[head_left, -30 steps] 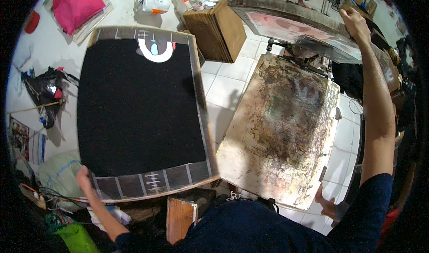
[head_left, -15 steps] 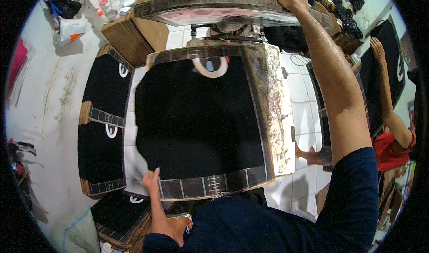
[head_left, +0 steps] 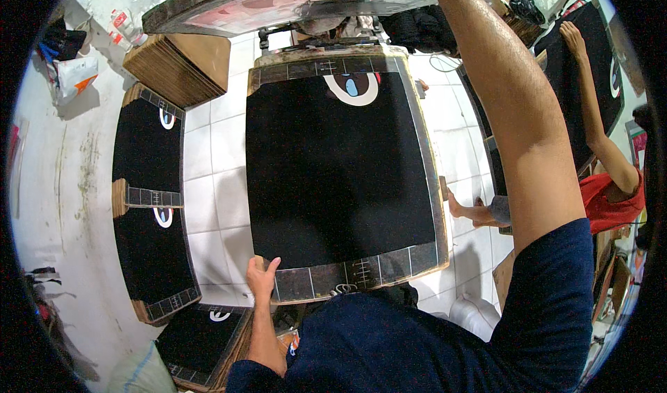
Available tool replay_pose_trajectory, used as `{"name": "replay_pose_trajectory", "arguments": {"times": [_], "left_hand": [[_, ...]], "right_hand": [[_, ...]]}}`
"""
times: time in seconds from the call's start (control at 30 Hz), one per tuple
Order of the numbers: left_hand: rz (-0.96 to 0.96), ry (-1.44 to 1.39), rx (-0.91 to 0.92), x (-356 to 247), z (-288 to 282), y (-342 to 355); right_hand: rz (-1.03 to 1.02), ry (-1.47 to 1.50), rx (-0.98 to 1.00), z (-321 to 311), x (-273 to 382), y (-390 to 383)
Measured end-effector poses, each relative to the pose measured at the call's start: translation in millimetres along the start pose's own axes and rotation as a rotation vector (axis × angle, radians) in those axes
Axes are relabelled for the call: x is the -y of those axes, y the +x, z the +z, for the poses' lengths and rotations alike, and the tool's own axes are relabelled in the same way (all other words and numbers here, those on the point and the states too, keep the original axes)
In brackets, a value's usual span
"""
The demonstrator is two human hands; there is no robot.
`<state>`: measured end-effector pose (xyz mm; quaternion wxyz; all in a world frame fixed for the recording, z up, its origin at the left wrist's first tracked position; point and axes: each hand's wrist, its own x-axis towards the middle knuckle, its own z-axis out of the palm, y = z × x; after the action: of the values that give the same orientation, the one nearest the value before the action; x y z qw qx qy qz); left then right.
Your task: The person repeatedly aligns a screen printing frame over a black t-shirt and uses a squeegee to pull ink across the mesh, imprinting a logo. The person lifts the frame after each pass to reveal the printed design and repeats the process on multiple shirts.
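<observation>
While left hand (head_left: 261,280) holds board (head_left: 389,268) by corner, floor (head_left: 217,143) shows past left edge.

1. The left grip (head_left: 261,280) sits just below and left of the frame's centre, thumb (head_left: 274,264) set apart from the fingers and pointing up and to the right.
2. The left forearm (head_left: 264,337) rises almost upright from the lower edge, its wrist nearly straight.
3. The right arm (head_left: 528,122) stretches up through the right half, slightly bent at the elbow, the forearm slanting leftward and crossing the upper edge.
4. The torso (head_left: 396,344) fills the lower middle.
</observation>
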<state>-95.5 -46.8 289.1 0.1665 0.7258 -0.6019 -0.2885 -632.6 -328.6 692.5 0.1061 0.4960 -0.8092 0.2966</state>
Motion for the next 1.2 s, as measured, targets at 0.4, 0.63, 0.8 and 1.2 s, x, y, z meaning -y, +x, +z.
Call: {"name": "replay_pose_trajectory", "arguments": {"times": [0.4,0.63,0.8,1.2], "left_hand": [[-0.142,0.173,0.111,-30,-4,23],[-0.130,0.151,0.105,-33,-4,31],[-0.149,0.133,0.064,-18,11,33],[0.019,0.258,0.137,-19,19,66]], "right_hand": [[-0.070,0.015,0.009,-2,-3,24],[-0.026,-0.053,0.044,4,-5,39],[-0.201,0.055,-0.089,3,-1,37],[0.005,-0.044,-0.013,10,-10,-3]]}}
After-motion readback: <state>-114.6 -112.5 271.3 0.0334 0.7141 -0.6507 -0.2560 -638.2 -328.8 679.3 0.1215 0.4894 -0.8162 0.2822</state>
